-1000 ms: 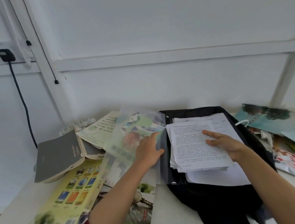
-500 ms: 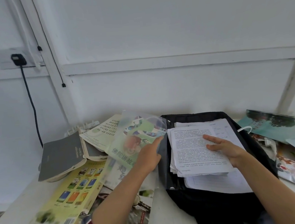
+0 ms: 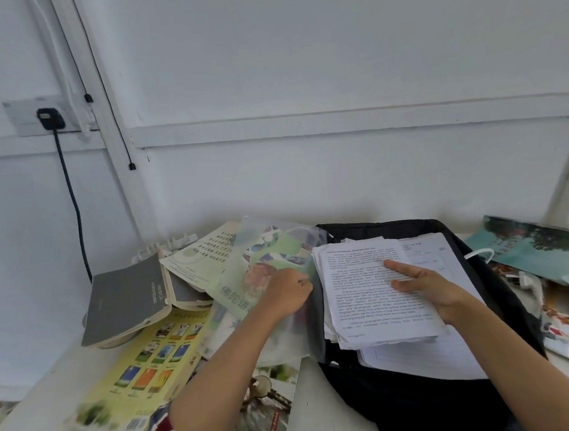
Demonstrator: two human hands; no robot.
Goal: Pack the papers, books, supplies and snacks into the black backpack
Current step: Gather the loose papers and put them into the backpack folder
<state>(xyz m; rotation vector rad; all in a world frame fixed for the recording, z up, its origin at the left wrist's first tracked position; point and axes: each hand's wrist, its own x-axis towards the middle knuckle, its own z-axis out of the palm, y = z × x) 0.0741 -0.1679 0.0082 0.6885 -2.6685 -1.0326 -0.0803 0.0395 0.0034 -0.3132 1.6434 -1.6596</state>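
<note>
Head | papers [image 3: 371, 314] lengthwise toward wall [image 3: 332, 73] | left hand [image 3: 287, 294] grips folder [image 3: 266, 248]

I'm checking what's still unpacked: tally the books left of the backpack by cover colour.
Grey book: 1
Cream booklet: 1
Yellow book: 1
Green: 2, the green booklet and the green magazine
Total: 5 in plain view; others may be hidden beneath.

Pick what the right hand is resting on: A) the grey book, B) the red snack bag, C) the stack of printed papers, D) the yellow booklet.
C: the right hand lies with straight fingers flat on the stack of printed papers atop the black backpack, while the left hand grips the clear plastic folder beside it.
</note>
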